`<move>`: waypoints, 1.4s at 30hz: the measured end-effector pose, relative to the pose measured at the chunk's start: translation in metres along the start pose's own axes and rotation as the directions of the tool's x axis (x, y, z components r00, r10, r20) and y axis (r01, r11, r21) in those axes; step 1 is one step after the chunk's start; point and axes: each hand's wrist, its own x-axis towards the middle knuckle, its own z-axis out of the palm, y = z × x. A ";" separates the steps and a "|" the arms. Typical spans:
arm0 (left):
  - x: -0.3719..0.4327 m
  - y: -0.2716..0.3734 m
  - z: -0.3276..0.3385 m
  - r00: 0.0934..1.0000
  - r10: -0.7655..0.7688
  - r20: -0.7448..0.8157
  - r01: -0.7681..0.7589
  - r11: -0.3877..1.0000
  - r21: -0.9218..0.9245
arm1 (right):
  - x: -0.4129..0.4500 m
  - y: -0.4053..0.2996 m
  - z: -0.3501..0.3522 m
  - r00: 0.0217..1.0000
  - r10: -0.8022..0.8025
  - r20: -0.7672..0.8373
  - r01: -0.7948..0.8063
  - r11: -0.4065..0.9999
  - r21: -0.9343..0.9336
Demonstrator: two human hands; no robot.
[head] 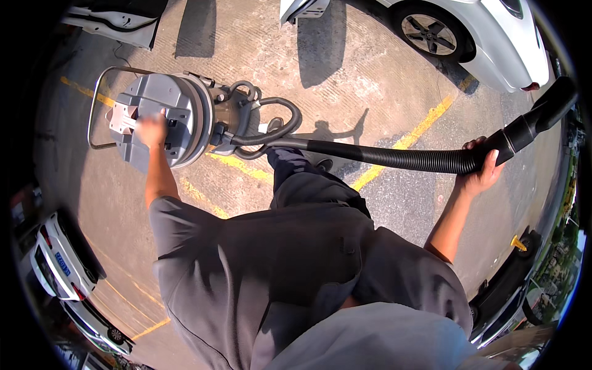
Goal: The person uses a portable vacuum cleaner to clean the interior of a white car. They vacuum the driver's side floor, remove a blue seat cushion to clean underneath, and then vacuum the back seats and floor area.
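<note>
A large drum vacuum cleaner (159, 122) with a grey lid and a bent metal push handle stands on the paving at the left. My left hand (151, 129) rests on the lid beside its black switches; the hand is blurred, and whether its fingers grip anything does not show. At the right, my right hand (483, 169) is closed around the end of the black corrugated vacuum hose (388, 156), where it meets a black tube with a wide nozzle (550, 106) pointing up and outward. The hose runs across in front of my legs to the drum.
A white car (502, 44) stands at the upper right, with open car doors at the top (305, 9) and upper left (120, 23). More cars are parked at lower left (62, 259) and lower right (502, 296). Yellow painted lines (430, 120) cross the paving.
</note>
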 end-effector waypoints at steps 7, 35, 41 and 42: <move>-0.044 0.048 -0.033 0.995 -0.093 0.048 0.095 0.994 -0.050 | 0.119 -0.110 -0.154 0.984 -0.177 -0.002 0.176 0.980 -0.097; -0.301 0.306 -0.166 0.824 -0.547 -0.151 0.477 0.812 -0.336 | 0.342 -0.151 -0.329 0.925 -0.361 0.119 0.361 0.932 0.024; -0.304 0.328 -0.182 0.783 -0.596 -0.177 0.489 0.766 -0.417 | 0.368 -0.161 -0.274 0.906 -0.320 0.277 0.374 0.912 -0.170; -0.304 0.342 -0.187 0.754 -0.621 -0.214 0.498 0.753 -0.430 | 0.374 -0.162 -0.261 0.853 -0.382 0.355 0.461 0.871 -0.170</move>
